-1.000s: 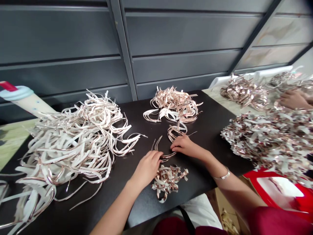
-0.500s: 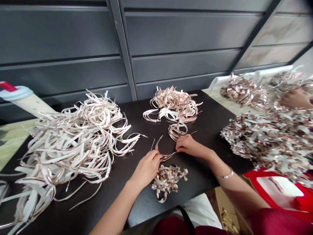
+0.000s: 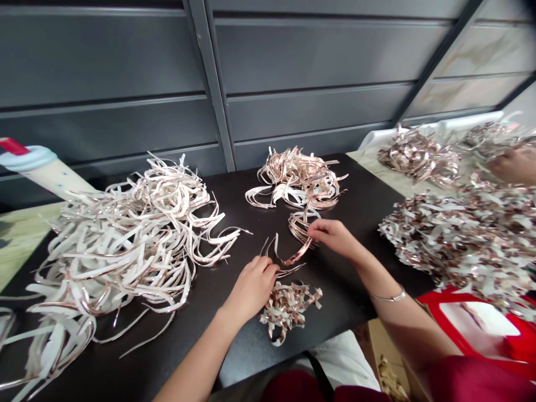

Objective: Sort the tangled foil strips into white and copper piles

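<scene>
My left hand is pinched on thin shiny strips that curve out past its fingertips, just above a small heap of short curled pieces. To the right, my right hand pinches the upper end of a rose-gold strip, whose other end curls up beside the left hand. Behind the right hand's fingers lies a looped bunch of strips. Farther back on the black table sits a pile of rose-gold and white strips.
A large tangle of white strips covers the left side, with a lidded cup behind it. On the right are a big heap of curled pieces, another person's hand and a red bag. A grey panelled wall stands behind.
My right hand has moved up and to the right, with one strip drawn apart from those at my left hand. The left hand has hardly moved. The other person's hand shifted slightly right.
</scene>
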`<state>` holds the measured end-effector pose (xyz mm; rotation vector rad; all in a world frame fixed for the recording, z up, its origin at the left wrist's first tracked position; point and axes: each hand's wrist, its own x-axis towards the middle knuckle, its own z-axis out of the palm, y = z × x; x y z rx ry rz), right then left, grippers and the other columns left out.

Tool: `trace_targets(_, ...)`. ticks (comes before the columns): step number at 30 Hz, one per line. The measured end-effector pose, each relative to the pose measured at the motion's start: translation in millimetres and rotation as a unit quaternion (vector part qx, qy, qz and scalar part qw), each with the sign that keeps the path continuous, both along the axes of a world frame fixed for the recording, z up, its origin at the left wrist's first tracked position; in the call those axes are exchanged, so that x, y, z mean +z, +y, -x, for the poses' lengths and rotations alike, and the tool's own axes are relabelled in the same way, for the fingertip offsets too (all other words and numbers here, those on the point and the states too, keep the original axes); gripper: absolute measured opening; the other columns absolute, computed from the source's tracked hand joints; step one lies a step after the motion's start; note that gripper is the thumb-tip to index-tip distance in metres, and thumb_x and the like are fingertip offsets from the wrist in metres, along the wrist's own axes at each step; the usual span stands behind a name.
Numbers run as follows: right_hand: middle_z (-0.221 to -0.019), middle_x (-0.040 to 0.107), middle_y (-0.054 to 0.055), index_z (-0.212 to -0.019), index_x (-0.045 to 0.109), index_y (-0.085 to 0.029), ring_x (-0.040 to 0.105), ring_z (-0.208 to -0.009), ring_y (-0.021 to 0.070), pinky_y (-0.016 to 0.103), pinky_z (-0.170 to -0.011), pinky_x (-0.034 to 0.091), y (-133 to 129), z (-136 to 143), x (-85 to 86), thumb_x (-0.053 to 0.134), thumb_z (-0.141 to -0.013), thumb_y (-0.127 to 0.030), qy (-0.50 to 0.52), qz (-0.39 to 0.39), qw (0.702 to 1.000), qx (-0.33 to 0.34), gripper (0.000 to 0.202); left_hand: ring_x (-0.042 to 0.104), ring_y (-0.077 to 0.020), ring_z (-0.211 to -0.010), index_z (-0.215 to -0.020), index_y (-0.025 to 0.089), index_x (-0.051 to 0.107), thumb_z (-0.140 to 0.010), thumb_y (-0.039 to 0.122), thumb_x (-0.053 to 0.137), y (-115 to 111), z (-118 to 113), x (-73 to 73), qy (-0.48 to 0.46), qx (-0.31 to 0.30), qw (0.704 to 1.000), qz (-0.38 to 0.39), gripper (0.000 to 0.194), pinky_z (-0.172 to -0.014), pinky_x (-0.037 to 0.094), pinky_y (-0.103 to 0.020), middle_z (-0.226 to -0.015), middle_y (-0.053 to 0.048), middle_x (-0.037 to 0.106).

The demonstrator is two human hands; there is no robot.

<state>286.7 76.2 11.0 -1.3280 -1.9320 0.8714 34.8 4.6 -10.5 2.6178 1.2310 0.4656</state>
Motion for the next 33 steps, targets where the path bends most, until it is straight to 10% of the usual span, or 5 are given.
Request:
trace_targets(6, -0.055, 0.055, -0.002, -0.065, 0.057, -0.018, 0.050, -0.053, 0.0112, 0.025, -0.055, 0.041, -5, 28, 26.1, 0.057, -0.077, -0.029, 0.220, -0.062, 0.964, -0.138, 0.017, 0.055, -0.0207, -0.090, -0.102, 0.015, 0.061, -0.090, 0.021, 0.047, 1, 2, -0.3, -0.070, 0.019, 0.997, -0.007, 0.019, -0.082, 0.050, -0.037, -0.096, -0.009, 0.059)
trace_targets(10, -0.058, 0.058, -0.002, -0.070, 0.059, -0.018, 0.054, -0.055, 0.0114, 0.025, -0.056, 0.044, -16, 57, 31.3, 0.058, -0.078, -0.026, 0.286, -0.089, 0.947, -0.118, 0.012, 0.057, -0.0181, -0.082, -0.108, 0.017, 0.057, -0.089, 0.029, 0.051, 2, 6, 2.9, -0.177, 0.083, 0.981, 0.013, 0.024, -0.075, 0.051, -0.032, -0.092, -0.007, 0.059)
trace_targets(16, -0.056, 0.056, -0.003, -0.070, 0.059, -0.017, 0.052, -0.053, 0.0103, 0.023, -0.055, 0.041, -17, 75, 15.5, 0.060, -0.080, -0.027, 0.328, -0.001, 0.942, -0.075, 0.014, 0.055, -0.0257, -0.097, -0.113, 0.017, 0.057, -0.088, 0.026, 0.051, 7, 6, -4.1, -0.030, 0.119, 0.992, -0.017, 0.028, -0.082, 0.048, -0.040, -0.107, -0.012, 0.058)
trace_targets(21, -0.053, 0.054, -0.004, -0.065, 0.057, -0.017, 0.049, -0.050, 0.0084, 0.022, -0.054, 0.039, 1, 59, 2.8, 0.062, -0.078, -0.028, 0.356, -0.019, 0.925, -0.132, 0.018, 0.057, -0.0219, -0.080, -0.080, 0.014, 0.063, -0.091, 0.023, 0.045, 8, 2, -5.9, 0.052, 0.116, 0.992, -0.002, 0.023, -0.076, 0.048, -0.035, -0.082, -0.008, 0.056)
trace_targets(33, -0.060, 0.055, -0.006, -0.066, 0.059, -0.015, 0.049, -0.048, 0.0030, 0.015, -0.050, 0.043, 30, -16, 13.2, 0.073, -0.068, -0.021, 0.532, -0.179, 0.788, -0.252, 0.015, 0.056, -0.0207, -0.077, -0.080, 0.013, 0.062, -0.091, 0.021, 0.043, 7, 2, -7.5, 0.039, 0.107, 0.994, 0.007, 0.024, -0.074, 0.047, -0.035, -0.081, -0.008, 0.056)
